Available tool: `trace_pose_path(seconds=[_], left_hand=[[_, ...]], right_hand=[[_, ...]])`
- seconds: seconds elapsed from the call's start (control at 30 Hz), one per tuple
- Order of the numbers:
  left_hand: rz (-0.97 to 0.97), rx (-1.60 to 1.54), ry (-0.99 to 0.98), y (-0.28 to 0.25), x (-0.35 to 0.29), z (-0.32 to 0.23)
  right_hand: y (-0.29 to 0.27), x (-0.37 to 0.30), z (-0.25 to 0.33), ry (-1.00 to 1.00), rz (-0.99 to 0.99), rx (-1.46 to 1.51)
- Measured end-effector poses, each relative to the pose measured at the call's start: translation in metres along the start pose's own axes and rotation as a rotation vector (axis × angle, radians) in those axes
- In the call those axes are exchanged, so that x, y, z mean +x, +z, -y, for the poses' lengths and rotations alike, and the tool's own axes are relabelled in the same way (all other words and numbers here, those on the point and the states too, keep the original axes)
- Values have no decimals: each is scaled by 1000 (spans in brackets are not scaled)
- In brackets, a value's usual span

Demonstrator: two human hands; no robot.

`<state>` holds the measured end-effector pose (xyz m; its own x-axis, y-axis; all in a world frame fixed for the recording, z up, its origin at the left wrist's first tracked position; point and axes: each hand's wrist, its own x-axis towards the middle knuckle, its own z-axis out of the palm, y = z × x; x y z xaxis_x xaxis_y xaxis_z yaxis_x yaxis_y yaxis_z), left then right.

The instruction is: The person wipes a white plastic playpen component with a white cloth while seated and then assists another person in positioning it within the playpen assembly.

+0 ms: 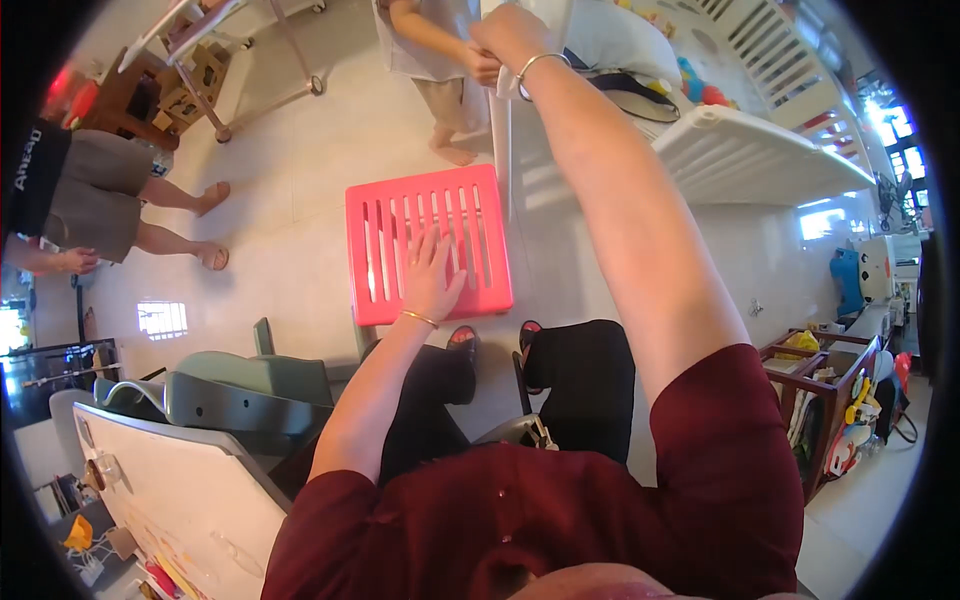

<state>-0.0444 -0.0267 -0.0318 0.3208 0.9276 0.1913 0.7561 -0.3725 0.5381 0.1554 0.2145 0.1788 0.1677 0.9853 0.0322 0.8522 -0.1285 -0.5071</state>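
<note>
My left hand [432,277] lies flat with fingers spread on the slatted top of a pink plastic stool [360,250], which stands on the floor in front of my feet. My right hand [511,36] reaches far forward to the top of the view, with its fingers curled. Right beside it is the hand [482,64] of another person in a light top. Below my right wrist is a white upright piece [500,140]. What my right fingers hold is hidden.
At the left stands a person in shorts [95,200]. A white slatted panel [750,150] is at the right front, with a wooden rack [815,400] of things nearer. Green chairs [240,385] and a pale board [190,480] are at my left.
</note>
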Motion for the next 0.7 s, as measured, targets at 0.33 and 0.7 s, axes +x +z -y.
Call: trace_pose_path(seconds=[0.33, 0.7], left_hand=[[-20, -38, 30, 18, -16, 18], [-21, -193, -148, 14, 9, -1]], right_hand=[[32, -13, -44, 176, -21, 6], [-21, -105, -140, 168, -73, -104]])
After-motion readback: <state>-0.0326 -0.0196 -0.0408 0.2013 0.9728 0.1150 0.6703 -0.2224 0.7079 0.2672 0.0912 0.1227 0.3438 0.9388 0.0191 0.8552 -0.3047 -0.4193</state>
